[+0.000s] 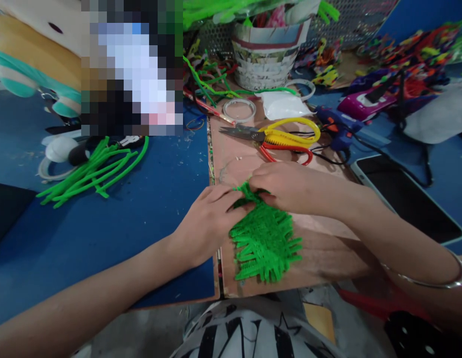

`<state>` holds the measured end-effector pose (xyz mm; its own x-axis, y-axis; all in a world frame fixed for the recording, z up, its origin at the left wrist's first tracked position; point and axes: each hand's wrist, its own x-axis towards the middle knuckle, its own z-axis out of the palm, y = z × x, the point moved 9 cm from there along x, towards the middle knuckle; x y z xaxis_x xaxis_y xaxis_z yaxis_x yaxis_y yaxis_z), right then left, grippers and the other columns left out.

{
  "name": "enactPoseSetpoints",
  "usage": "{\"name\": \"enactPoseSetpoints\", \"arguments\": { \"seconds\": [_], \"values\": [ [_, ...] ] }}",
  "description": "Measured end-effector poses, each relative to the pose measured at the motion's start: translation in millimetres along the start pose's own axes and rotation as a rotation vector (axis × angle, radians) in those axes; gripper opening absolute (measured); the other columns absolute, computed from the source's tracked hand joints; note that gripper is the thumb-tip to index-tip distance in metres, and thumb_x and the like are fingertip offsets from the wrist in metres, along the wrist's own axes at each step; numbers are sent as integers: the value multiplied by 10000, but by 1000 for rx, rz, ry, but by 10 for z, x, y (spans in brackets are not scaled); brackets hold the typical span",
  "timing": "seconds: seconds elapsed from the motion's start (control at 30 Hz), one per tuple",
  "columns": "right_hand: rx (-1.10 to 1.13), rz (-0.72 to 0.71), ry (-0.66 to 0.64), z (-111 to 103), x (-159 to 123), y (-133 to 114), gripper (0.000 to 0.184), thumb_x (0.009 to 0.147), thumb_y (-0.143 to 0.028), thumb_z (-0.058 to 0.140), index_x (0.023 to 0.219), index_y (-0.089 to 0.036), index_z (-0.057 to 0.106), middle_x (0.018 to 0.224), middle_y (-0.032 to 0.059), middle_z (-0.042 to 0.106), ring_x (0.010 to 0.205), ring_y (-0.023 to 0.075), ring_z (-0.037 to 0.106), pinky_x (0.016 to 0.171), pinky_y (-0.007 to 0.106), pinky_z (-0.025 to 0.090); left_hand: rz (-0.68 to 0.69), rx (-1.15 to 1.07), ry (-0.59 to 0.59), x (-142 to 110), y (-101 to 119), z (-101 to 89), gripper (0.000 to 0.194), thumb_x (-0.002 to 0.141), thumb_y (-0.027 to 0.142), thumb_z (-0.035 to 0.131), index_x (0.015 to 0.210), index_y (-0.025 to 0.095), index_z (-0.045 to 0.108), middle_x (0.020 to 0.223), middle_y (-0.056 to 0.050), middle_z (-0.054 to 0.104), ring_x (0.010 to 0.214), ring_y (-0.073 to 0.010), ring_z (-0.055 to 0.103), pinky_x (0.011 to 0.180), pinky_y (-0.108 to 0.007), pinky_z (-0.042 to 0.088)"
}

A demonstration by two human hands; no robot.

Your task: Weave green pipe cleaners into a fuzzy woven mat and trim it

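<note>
A woven mat of green pipe cleaners point(266, 243), with loose ends sticking out along its sides, lies on the brown cardboard point(327, 251) in front of me. My left hand point(212, 219) is closed on its upper left edge, thumb and fingers pressing the green strands. At the top edge my right hand point(281, 184) pinches the same mat, its fingertips partly hidden behind the hand. Just beyond my hands lie scissors point(260, 134) with one yellow and one red handle, blades apart and pointing left.
Loose green pipe cleaners point(92, 171) lie on the blue table at left. A phone point(410, 194), a blue glue gun point(338, 127) with its cord, and a tape roll point(238, 110) are around the cardboard. Behind stands a paper-covered basket point(266, 59); colourful bundles point(410, 64) fill the back right.
</note>
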<state>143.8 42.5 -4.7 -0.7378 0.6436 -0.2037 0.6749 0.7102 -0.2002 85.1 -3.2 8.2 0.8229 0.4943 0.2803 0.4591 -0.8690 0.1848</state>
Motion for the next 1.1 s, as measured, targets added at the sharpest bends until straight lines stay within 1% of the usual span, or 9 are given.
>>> {"name": "enactPoseSetpoints", "arguments": {
  "seconds": [0.1,0.27,0.37,0.47,0.57,0.67,0.83,1.0,1.1],
  "values": [
    [-37,13,3,32,7,7,145,752,-80,485,768,-146,614,813,77,656,797,202,589,681,299,392,22,0,-30,-1,21,30,330,917,134,361,1157,171,584,1081,-100,605,1023,-240,504,816,-386,437],
    [-88,-67,166,-43,3,-72,176,761,-57,464,793,-147,611,714,49,630,725,177,561,635,282,362,25,7,-65,23,9,62,327,917,151,368,1153,199,589,1076,-94,595,1014,-234,498,812,-384,430],
    [-65,-78,177,-55,14,-89,180,740,-43,476,801,-147,609,718,47,627,738,171,553,634,272,349,11,30,-79,25,3,78,321,907,146,383,1132,213,602,1059,-87,601,1001,-236,502,807,-390,426],
    [-7,-3,140,-81,12,-6,159,744,-59,484,803,-146,604,759,53,638,745,166,557,641,265,346,-28,0,-66,17,-8,68,340,889,111,388,1136,217,597,1176,-91,566,1096,-255,469,879,-422,401],
    [7,142,150,-166,-49,181,140,802,-135,470,843,-139,604,810,74,647,735,161,562,611,257,329,-171,-79,6,24,-125,8,314,889,146,405,1169,161,544,1239,-115,539,1154,-254,449,947,-435,372],
    [-49,258,68,-152,-142,357,216,843,-266,461,777,-129,615,755,99,639,640,161,551,556,272,302,-333,-214,10,40,-296,27,351,843,216,510,1186,149,471,1137,-105,585,1083,-247,495,911,-440,404],
    [9,208,-31,-120,-256,374,339,873,-324,426,640,-158,609,650,106,622,528,137,493,518,297,305,-472,-584,41,68,-482,63,399,696,172,651,1046,173,461,931,-34,564,877,-173,550,787,-347,455],
    [366,177,-91,-96,-250,342,282,834,-381,499,868,-141,644,816,82,671,703,161,594,592,270,388,-663,-1026,183,4,-626,18,406,611,137,693,929,172,443,765,37,502,719,-104,532,657,-249,443],
    [558,107,-96,-107,-173,252,339,738,-396,620,951,-134,588,900,67,661,788,166,598,638,255,424,-750,-1197,349,-55,-684,-79,386,583,100,697,876,171,456,730,56,485,666,-72,497,592,-193,416]
  ]
}}
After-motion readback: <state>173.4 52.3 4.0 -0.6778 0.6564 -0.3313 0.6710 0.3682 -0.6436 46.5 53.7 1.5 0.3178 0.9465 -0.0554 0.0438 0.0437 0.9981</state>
